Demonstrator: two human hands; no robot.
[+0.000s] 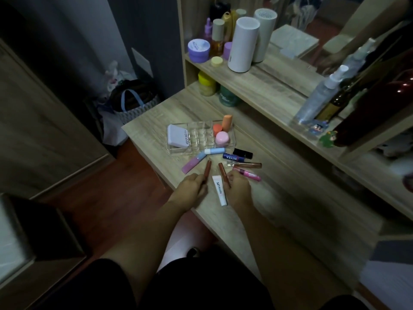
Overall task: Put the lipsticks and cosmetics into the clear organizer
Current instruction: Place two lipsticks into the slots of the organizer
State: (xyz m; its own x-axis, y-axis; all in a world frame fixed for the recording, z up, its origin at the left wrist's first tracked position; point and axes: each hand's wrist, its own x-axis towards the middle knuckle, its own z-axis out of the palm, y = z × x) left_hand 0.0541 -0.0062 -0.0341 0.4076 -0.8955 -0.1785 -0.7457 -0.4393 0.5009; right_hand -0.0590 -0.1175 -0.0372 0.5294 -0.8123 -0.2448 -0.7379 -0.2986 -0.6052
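The clear organizer (201,151) stands on the wooden table and holds a white compact (178,135), an orange sponge (226,122), an orange jar and a pink jar (222,138). My left hand (192,186) grips a brown lipstick (207,168). My right hand (239,186) grips another brown lipstick (222,172). Between the two hands lies a white lip tube (219,190). Loose in front of the organizer are a pink gloss (192,163), a light blue tube (214,151), a Nivea stick (233,156), a black lipstick (243,153), a copper-capped gloss (247,164) and a pink tube (249,174).
A raised shelf (257,83) behind holds a white cylinder (242,44), jars, bottles and a spray bottle (321,97). A mirror stands at the back right. A bag (131,101) sits on the floor left of the table. The table's near edge runs under my wrists.
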